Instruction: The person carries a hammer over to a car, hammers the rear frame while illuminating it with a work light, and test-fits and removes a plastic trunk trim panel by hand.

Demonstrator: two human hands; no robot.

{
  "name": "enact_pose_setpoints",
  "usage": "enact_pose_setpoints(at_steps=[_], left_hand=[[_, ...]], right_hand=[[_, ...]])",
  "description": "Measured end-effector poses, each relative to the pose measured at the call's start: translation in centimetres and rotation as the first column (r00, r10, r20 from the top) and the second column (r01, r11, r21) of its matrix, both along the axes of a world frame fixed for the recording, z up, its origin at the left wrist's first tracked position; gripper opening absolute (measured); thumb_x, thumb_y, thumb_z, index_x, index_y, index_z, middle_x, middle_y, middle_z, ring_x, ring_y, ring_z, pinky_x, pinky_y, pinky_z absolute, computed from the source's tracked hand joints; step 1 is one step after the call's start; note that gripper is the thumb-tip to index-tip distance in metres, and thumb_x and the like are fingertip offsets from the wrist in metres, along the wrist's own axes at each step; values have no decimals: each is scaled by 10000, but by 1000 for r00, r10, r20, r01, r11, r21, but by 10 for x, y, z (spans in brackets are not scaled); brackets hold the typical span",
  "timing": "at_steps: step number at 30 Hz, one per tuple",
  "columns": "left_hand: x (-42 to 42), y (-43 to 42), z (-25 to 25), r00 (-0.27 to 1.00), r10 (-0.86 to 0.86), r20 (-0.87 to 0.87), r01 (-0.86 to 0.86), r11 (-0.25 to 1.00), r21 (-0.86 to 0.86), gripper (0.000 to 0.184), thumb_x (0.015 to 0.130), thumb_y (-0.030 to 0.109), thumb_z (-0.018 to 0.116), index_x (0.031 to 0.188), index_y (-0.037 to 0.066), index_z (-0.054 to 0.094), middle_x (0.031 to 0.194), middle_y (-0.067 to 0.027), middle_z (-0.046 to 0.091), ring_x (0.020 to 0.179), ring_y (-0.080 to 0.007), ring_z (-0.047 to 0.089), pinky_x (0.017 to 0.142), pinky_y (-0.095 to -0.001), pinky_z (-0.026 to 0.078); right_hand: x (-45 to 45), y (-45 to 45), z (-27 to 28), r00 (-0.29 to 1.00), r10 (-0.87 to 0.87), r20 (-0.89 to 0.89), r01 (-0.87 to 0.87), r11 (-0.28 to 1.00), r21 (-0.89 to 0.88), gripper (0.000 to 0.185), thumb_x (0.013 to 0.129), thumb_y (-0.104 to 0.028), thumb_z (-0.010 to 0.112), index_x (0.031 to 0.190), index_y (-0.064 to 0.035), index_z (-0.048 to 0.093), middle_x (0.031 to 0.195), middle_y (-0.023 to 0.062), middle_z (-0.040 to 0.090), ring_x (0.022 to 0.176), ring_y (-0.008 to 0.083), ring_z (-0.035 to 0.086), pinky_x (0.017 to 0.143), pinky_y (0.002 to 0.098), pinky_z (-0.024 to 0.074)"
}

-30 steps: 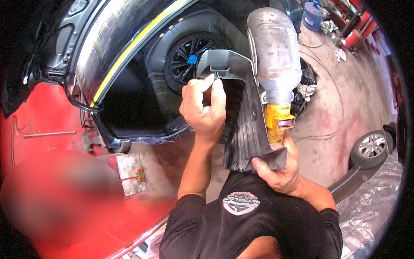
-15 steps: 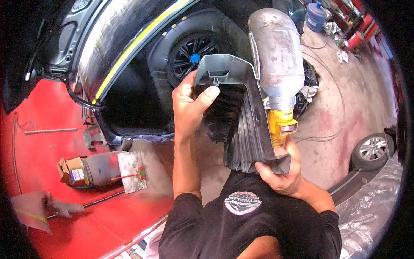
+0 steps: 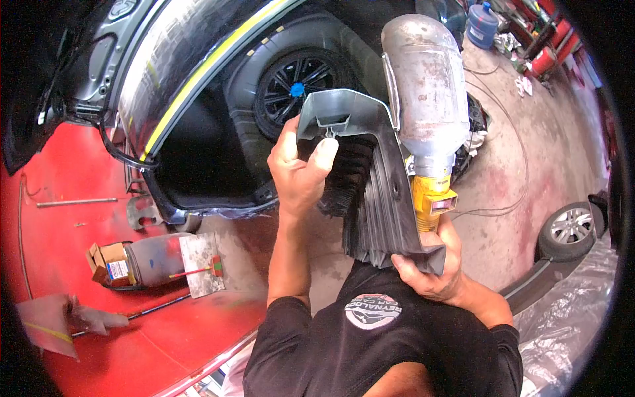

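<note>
A dark grey plastic car trim piece (image 3: 380,192) with a ribbed inner side is held up before my chest. At its upper left corner my left hand (image 3: 301,169) is closed, thumb pressed on the near face beside a small clip tab. My right hand (image 3: 433,271) grips the lower right end, its thumb in front and most fingers hidden behind. Just beyond that hand is a yellow-ended tool (image 3: 433,195) joined to a big worn grey canister (image 3: 430,86); I cannot tell whether my fingers touch it.
Ahead is an open car trunk (image 3: 198,159) with a black spare wheel (image 3: 297,89). A blue water jug (image 3: 483,26) stands at upper right, near a cable on the floor. A wheel (image 3: 570,228) is at right. To the left, a cardboard box (image 3: 109,261) sits on red flooring.
The trim piece's upper end has dipped slightly, and my left hand has moved a little down with it. My right hand keeps its grip almost unmoved.
</note>
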State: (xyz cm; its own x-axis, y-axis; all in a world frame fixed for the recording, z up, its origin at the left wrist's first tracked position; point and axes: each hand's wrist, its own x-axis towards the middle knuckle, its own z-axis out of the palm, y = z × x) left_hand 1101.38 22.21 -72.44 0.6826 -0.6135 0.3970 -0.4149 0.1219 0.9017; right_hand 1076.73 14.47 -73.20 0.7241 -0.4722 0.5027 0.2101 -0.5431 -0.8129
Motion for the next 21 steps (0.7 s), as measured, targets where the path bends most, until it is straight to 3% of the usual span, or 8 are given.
enact_pose_setpoints(at_steps=[4,6,8,9,10,11,14,21], left_hand=[[-2,-1,-4,1000,25,-6,-26,999,-24,427,857,112,769,1227,-67,651,1035,-54,723,948,-111,633,896,-278,506],[-1,-2,0,999,14,29,-16,998,54,440,874,109,753,1260,-70,640,1072,-57,715,981,-115,630,918,-280,497],[3,-2,1,998,-50,-41,52,997,58,459,892,107,735,1298,-74,623,1119,-59,703,1023,-121,623,946,-284,485],[5,-3,1,986,-110,-126,113,993,18,471,901,107,726,1320,-76,611,1148,-61,695,1048,-125,617,964,-287,476],[9,-4,1,963,-172,-207,170,985,-27,483,910,107,716,1341,-79,600,1177,-63,686,1074,-128,612,982,-291,468],[18,-2,-2,936,-271,-225,265,963,-56,500,933,99,685,1384,-82,570,1240,-66,659,1135,-139,591,1029,-299,441],[20,0,-5,922,-328,-207,322,945,-66,496,935,104,697,1379,-78,574,1241,-68,661,1142,-140,592,1036,-301,439],[12,-6,-8,963,-233,-133,236,972,9,563,914,191,803,1371,-63,591,1213,-71,695,1105,-143,620,1016,-307,462]], right_hand=[[0,2,-2,1000,-22,9,22,999,37,243,742,-61,809,939,-19,672,1067,208,597,962,422,616,829,491,533],[-4,-9,-6,999,42,34,-30,951,-307,248,752,-73,814,948,-21,672,1090,243,587,979,417,618,848,480,528],[-6,-9,-8,999,48,-7,-48,946,-320,253,756,-80,818,951,-17,670,1105,262,582,997,416,616,864,477,522],[-7,-5,-9,998,26,-56,-35,986,-163,255,755,-81,819,948,-12,669,1108,264,583,1007,418,613,870,479,518],[-7,-5,-9,998,27,-60,-35,990,-138,262,758,-85,821,950,-2,664,1122,272,581,1030,424,610,883,476,512],[-7,-6,-10,998,28,-65,-35,993,-113,270,761,-89,822,952,8,659,1136,280,579,1053,429,606,897,474,506],[-6,-2,-13,997,3,-80,4,996,88,294,771,-92,822,975,25,645,1181,291,567,1073,437,607,908,471,506],[-6,-2,-21,999,6,-45,4,975,220,323,783,-93,818,1005,45,629,1241,305,555,1088,415,620,925,452,505]])
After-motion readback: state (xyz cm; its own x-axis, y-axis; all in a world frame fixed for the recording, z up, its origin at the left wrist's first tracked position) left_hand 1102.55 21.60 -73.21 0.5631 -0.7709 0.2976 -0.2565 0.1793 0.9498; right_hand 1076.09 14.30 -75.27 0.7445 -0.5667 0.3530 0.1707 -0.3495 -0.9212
